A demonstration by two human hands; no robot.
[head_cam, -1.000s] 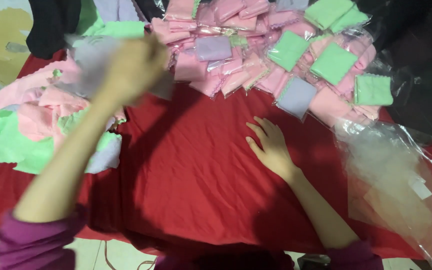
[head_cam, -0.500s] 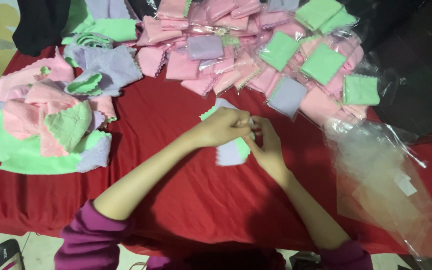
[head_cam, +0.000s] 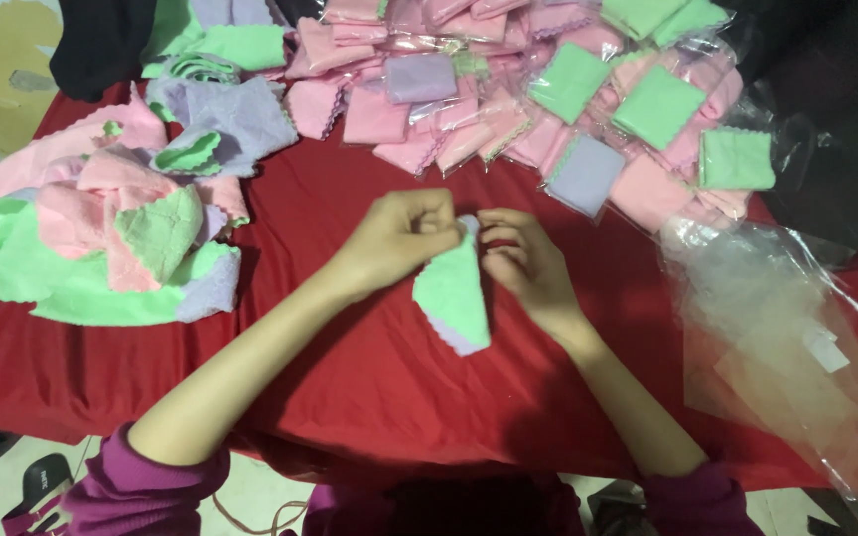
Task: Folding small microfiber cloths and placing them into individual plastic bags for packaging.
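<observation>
- Green cloth [head_cam: 452, 288]: a small square with a lilac scalloped edge, hanging point-down just above the middle of the red tablecloth [head_cam: 369, 397], pinched at its top corner between both hands.
- Left hand [head_cam: 399, 236]: fingers curled tight, thumb and fingertips closed on the upper corner of the cloth from the left.
- Right hand [head_cam: 526, 260]: fingers bent inward, nipping the same top corner from the right, so the two hands nearly touch.
- To handle it well, I judge the corners should be matched edge to edge before any crease is pressed, with the cloth lowered flat so the scallops line up.
- Loose cloths [head_cam: 121, 238] in pink, green and lilac lie heaped to the left, well apart from the hands.
- Bagged cloths [head_cam: 568, 89] spread across the far side.
- Clear plastic bags [head_cam: 777, 337] lie stacked to the right, near the right forearm.
</observation>
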